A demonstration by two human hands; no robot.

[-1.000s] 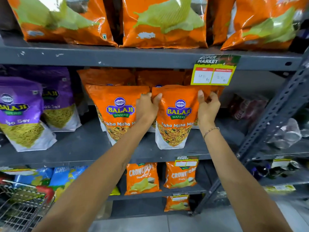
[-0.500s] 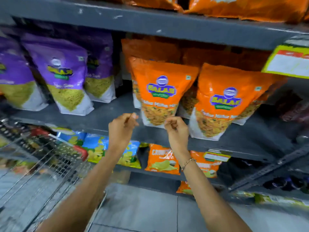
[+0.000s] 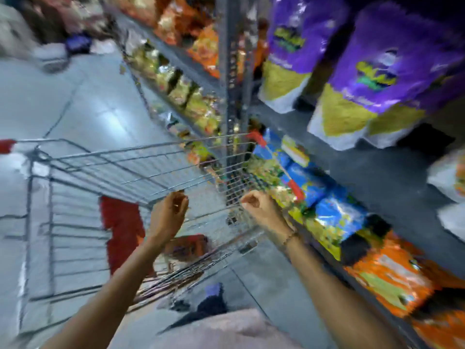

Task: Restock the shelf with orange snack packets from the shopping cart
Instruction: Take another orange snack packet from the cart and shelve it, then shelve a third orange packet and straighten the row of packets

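Our left hand (image 3: pixel 168 216) and right hand (image 3: pixel 260 209) hover over the shopping cart (image 3: pixel 141 159), both loosely curled and empty. An orange snack packet (image 3: pixel 187 245) lies blurred inside the cart, beside the shelf (image 3: pixel 372 170).

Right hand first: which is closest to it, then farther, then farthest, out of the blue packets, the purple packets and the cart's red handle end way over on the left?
From the right hand:
1. Blue packets, just to its right on the lower shelf.
2. Purple packets, up on the shelf above.
3. Cart's red handle end, far across on the left.
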